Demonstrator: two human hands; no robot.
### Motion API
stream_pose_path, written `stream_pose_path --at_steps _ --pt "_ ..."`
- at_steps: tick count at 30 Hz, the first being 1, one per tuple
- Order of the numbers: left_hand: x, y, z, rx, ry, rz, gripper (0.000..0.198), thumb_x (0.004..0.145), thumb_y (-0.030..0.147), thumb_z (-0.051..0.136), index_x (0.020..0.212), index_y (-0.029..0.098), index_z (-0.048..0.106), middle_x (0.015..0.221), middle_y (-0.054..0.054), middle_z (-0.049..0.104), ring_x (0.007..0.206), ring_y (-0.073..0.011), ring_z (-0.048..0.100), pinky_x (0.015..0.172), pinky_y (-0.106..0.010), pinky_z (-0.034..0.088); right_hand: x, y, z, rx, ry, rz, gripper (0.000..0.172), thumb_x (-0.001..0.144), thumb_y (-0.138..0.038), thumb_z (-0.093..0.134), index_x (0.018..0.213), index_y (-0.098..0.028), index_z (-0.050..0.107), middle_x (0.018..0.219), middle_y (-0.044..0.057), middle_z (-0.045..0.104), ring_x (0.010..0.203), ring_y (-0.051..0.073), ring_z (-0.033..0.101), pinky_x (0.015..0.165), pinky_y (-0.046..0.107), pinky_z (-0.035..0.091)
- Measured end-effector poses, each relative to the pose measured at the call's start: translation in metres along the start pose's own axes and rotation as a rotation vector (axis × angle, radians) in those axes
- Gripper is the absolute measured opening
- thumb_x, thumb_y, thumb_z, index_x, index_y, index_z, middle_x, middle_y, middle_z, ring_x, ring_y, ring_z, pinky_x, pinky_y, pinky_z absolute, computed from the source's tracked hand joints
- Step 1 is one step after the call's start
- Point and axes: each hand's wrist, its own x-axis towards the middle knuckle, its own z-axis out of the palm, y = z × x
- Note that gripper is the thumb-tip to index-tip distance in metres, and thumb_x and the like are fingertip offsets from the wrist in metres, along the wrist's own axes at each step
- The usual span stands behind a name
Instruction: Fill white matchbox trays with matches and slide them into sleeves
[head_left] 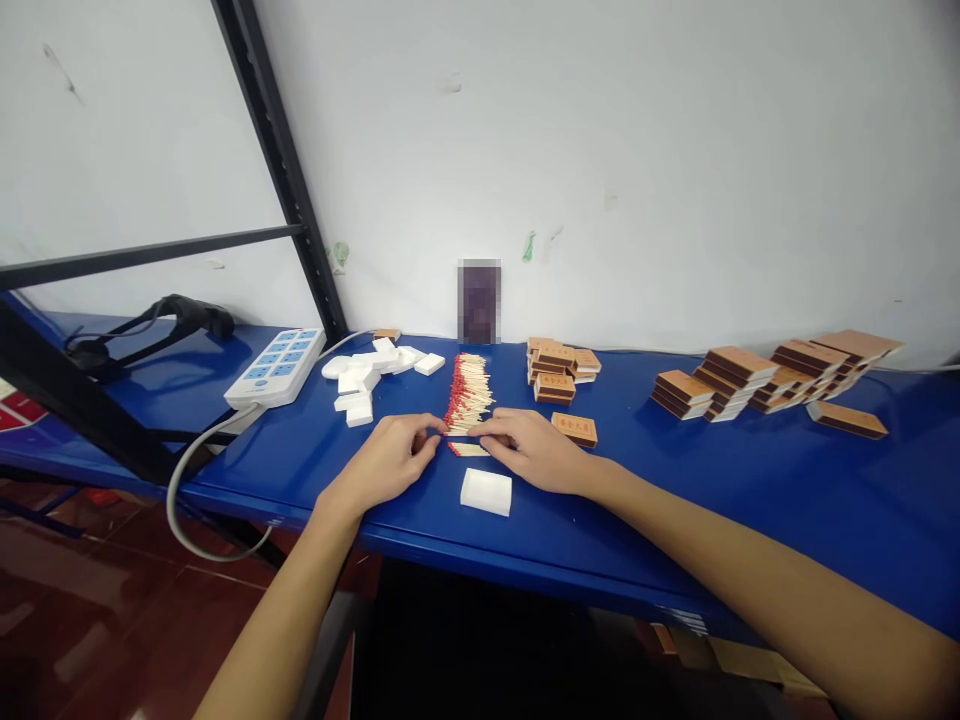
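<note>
A long pile of red-headed matches [471,385] lies on the blue shelf, heads to the left. My left hand [394,460] is at its near end, curled fingertips against the red heads. From the other side, my right hand [536,450] has its bent fingertips on the plain ends of the same matches. A small separate row of matches [468,450] lies just nearer, between my two hands. In front of it sits a white inner matchbox tray [486,491]. A closed matchbox [575,429] rests beyond my right hand.
White trays [360,378] are heaped at left, beside a power strip [279,368] whose cable hangs over the edge. Matchboxes [553,370] stand piled right of the matches, with larger stacks [739,375] farther right. A black shelf post [281,160] rises at left.
</note>
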Motion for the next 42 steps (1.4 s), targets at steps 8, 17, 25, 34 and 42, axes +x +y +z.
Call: stream_pose_path --at_steps 8,17,25,34,42 --pt "0.0015 -0.0021 0.0014 0.074 0.028 -0.012 0.027 0.09 0.032 0.05 0.098 0.017 0.071 0.068 -0.002 0.062 0.059 -0.0143 0.053 0.06 -0.026 0.04 0.0 0.0 -0.0002 -0.028 -0.014 0.002 0.025 0.094 -0.022 0.049 0.103 -0.022 0.071 0.075 0.002 0.055 0.068 0.013 0.049 0.061 0.026 0.032" --pt "0.001 -0.0006 -0.0002 0.066 -0.01 0.007 0.025 0.09 0.029 0.051 0.1 0.019 0.071 0.065 0.001 0.058 0.057 -0.0126 0.05 0.058 -0.025 0.037 -0.0007 -0.0021 -0.0008 -0.035 -0.026 0.016 0.027 0.094 -0.022 0.047 0.108 -0.022 0.071 0.077 0.003 0.056 0.07 0.014 0.05 0.061 0.026 0.033" --pt "0.0003 0.002 -0.0008 0.055 -0.024 0.008 0.024 0.09 0.029 0.051 0.1 0.021 0.071 0.063 0.002 0.055 0.056 -0.0121 0.049 0.059 -0.025 0.036 -0.0008 -0.0004 0.0 -0.013 -0.004 0.014 0.029 0.094 -0.024 0.047 0.112 -0.023 0.069 0.075 0.002 0.055 0.068 0.014 0.049 0.062 0.026 0.034" --pt "0.0 0.0015 -0.0005 0.032 -0.035 0.039 0.024 0.088 0.026 0.051 0.101 0.02 0.071 0.061 0.003 0.053 0.055 -0.0114 0.047 0.058 -0.025 0.036 0.0005 -0.0023 -0.0009 -0.014 0.003 0.021 0.026 0.093 -0.022 0.049 0.107 -0.019 0.07 0.074 0.002 0.056 0.067 0.013 0.05 0.064 0.026 0.036" --pt "0.0002 0.0009 -0.0005 0.044 -0.027 0.03 0.03 0.09 0.025 0.048 0.113 0.02 0.068 0.063 0.003 0.056 0.056 -0.0124 0.051 0.062 -0.025 0.039 -0.0005 -0.0031 -0.002 -0.009 -0.003 0.02 0.027 0.093 -0.022 0.048 0.109 -0.021 0.07 0.074 0.002 0.056 0.069 0.014 0.051 0.065 0.026 0.037"
